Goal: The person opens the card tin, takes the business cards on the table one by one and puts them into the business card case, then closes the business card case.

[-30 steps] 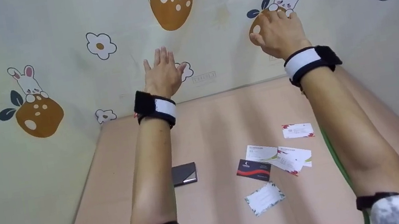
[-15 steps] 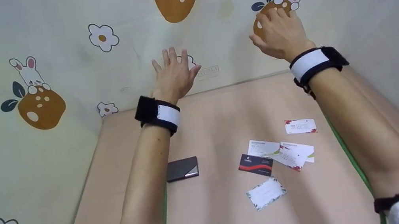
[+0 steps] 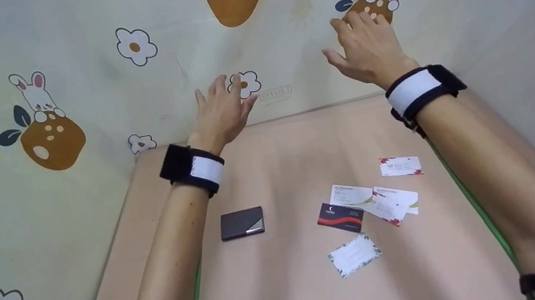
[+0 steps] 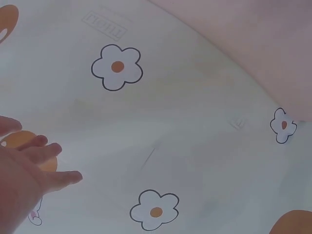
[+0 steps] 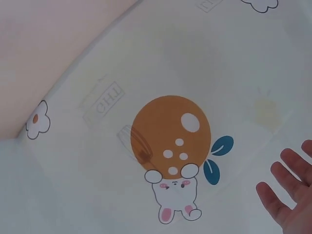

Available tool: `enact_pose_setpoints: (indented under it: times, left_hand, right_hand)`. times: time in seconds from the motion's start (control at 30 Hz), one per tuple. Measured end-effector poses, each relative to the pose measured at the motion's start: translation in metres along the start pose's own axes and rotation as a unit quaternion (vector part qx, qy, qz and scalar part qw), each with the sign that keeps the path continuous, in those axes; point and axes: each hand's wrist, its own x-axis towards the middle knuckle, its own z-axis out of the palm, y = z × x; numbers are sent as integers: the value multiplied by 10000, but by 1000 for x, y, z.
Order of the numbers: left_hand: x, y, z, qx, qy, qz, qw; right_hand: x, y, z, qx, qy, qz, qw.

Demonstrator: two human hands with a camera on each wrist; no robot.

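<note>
Since the earlier frames both arms have lowered: the left hand (image 3: 219, 110) has dropped toward the tabletop (image 3: 271, 171) and drifted left, and the right hand (image 3: 366, 48) has come off the printed wall cloth (image 3: 69, 52). Fingers of both hands are spread and relaxed, holding nothing. The dark card case (image 3: 242, 223) lies nearest, below the left wrist; loose business cards (image 3: 372, 203) lie scattered right of it. Recommended: descend squarely over the case, keeping the cards in sight.

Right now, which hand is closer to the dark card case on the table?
Left. The left hand is raised beyond the card case, almost in line with it; the right hand is raised far off to its right.
</note>
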Motion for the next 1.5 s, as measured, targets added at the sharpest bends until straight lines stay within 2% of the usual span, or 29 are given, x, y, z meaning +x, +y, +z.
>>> enact_pose_setpoints:
  times: [0.17, 0.33, 0.6, 0.77, 0.93, 1.27, 1.5]
  left_hand:
    - [-7, -2, 3, -169, 231, 159, 9995]
    - [-16, -3, 5, -217, 504, 373, 9978]
    - [-24, 6, 6, -168, 752, 754, 9942]
    - [-31, 6, 6, -268, 1087, 1049, 9882]
    - [-41, 0, 6, -328, 1427, 1233, 9815]
    - [-62, -8, 17, -309, 1477, 1355, 9792]
    - [-79, -16, 30, -397, 1694, 1555, 9724]
  right_hand:
    - [-1, -10, 0, 160, 48, -27, 9999]
    - [-4, -27, 6, 265, 115, -270, 9992]
    - [-10, -48, 10, 521, 327, -554, 9966]
    - [-13, -56, 10, 1026, 476, -610, 9917]
    - [-17, -63, 14, 1162, 524, -755, 9890]
    - [-30, -82, 25, 1227, 371, -1019, 9865]
    - [-44, -93, 33, 1296, 475, -1367, 9810]
